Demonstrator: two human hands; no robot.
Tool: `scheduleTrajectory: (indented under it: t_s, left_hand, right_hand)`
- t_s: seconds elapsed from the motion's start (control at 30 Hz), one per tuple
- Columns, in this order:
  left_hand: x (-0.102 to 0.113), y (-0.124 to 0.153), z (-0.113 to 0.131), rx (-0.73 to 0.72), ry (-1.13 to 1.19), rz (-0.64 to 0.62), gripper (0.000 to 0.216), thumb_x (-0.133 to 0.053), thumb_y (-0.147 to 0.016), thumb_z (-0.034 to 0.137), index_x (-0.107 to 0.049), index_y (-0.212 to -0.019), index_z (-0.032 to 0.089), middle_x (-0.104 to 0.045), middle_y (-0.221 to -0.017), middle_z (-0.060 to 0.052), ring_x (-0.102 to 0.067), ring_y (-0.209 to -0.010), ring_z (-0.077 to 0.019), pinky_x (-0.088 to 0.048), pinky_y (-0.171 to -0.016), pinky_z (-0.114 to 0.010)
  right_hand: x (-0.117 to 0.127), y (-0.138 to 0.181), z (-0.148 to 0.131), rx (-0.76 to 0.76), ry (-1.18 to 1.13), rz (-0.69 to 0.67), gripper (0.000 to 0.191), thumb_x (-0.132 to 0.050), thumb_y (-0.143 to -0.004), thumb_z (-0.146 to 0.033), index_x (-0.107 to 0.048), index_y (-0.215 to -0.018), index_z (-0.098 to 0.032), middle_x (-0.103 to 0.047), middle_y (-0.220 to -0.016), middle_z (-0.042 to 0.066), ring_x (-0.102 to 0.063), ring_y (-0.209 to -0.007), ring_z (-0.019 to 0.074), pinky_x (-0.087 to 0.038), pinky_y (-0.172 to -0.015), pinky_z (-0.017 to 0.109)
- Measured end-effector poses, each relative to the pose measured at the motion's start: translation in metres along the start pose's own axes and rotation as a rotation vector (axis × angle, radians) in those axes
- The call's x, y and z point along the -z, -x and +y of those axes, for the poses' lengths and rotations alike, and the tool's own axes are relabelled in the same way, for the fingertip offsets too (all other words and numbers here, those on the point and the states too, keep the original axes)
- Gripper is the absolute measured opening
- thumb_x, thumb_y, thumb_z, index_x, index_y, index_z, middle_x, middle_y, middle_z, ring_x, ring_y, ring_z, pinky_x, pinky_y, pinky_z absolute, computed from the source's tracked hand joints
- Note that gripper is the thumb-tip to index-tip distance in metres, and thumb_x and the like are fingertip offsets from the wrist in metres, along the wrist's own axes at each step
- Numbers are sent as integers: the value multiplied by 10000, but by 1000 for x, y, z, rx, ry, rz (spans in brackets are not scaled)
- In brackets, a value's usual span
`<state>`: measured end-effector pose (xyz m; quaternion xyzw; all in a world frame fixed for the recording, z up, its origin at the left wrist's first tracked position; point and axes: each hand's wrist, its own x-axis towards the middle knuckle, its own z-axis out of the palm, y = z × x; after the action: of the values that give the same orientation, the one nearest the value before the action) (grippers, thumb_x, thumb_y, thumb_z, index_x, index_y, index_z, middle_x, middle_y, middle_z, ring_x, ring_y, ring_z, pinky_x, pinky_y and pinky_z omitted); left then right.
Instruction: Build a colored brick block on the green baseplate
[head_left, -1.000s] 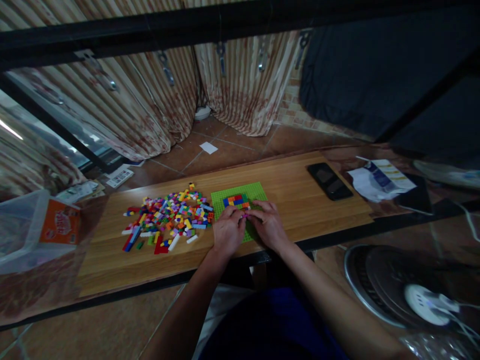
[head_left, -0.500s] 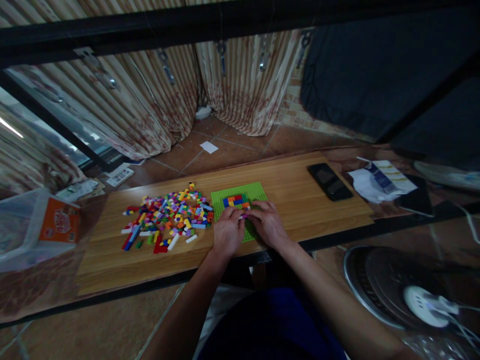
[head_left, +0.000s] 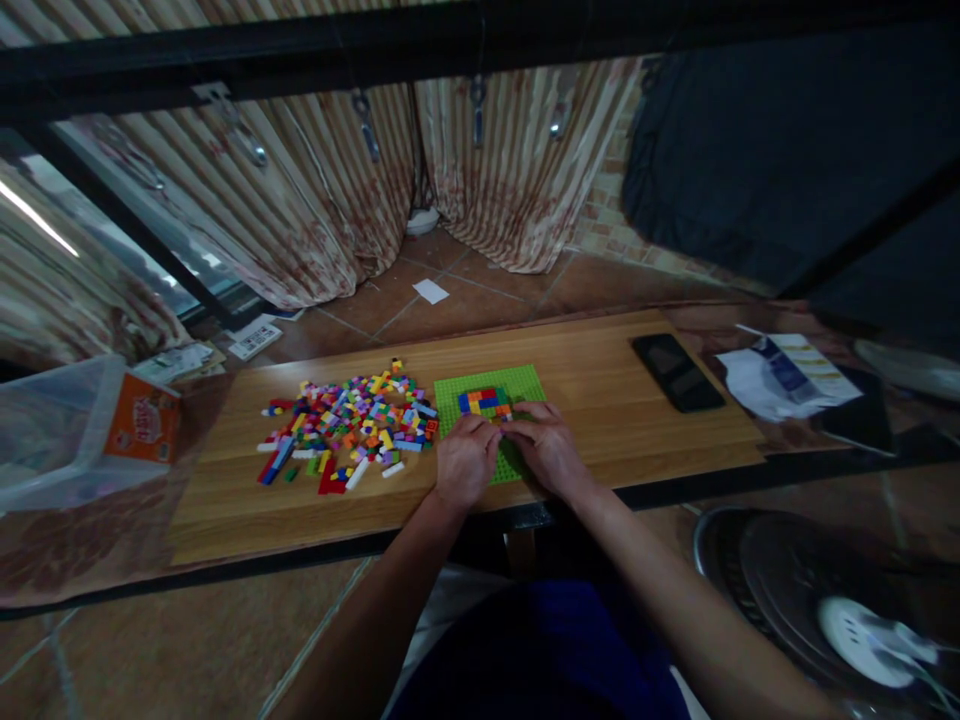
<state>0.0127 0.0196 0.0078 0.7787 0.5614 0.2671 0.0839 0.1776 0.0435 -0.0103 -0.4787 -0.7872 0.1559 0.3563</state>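
Observation:
A green studded baseplate (head_left: 529,382) lies on the wooden board, with a small cluster of assembled building bricks (head_left: 484,400) in red, blue, yellow, green and orange on it. My left hand (head_left: 466,462) rests over the plate's near left part, fingers closed and bent inward. From the other side my right hand (head_left: 549,450) reaches in, thumb and fingers pinched. The fingertips of both hands meet just in front of the cluster, around a small building brick mostly covered by the fingers. Left of the plate spreads a pile of loose bricks (head_left: 360,425) in many colours.
A black phone (head_left: 677,372) lies on the right of the wooden board (head_left: 600,370). Past its right end are crumpled papers (head_left: 784,375). A clear plastic box (head_left: 60,430) with an orange label stands at the left. A power strip (head_left: 862,640) sits lower right.
The whole view has shifted, so the board and hands appear slightly farther right. A purple brick seen between the fingertips before is now nearly hidden. Both hands stay together over the baseplate.

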Motion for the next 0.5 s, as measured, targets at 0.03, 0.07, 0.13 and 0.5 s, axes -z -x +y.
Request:
scheduleTrajectory:
  t_s: [0.03, 0.07, 0.13, 0.5]
  left_hand:
    - [0, 0, -1, -5, 2, -7, 206, -516, -945, 233, -666, -807, 201, -633, -858, -27, -577, -854, -158, -478, -775, -282]
    - [0, -1, -1, -9, 4, -13, 206, -518, -944, 232, -664, -802, 200, -631, -852, -27, -575, -847, -159, -476, -766, -282]
    - [-1, -1, -2, -15, -4, -20, 217, -511, -946, 228, -660, -791, 199, -626, -842, -30, -572, -842, -162, -474, -761, -284]
    - [2, 0, 3, -21, -107, -39, 192, -492, -952, 232, -659, -866, 192, -645, -899, -52, -588, -909, -194, -494, -791, -313]
  right_hand:
    - [0, 0, 0, 5, -6, -2, 185, -602, -883, -266, -782, -891, -306, -700, -1079, 62, -596, -1029, 250, -463, -945, 457]
    - [0, 0, 1, 8, -10, -6, 186, -602, -883, -262, -783, -882, -303, -703, -1070, 63, -599, -1018, 249, -467, -936, 452]
    - [1, -1, 1, 7, -20, -19, 189, -598, -888, -262, -782, -873, -300, -708, -1049, 60, -605, -992, 244, -475, -916, 441]
    - [6, 2, 1, -4, -143, -42, 192, -611, -866, -251, -754, -993, -275, -722, -1026, 57, -632, -981, 224, -487, -926, 427]
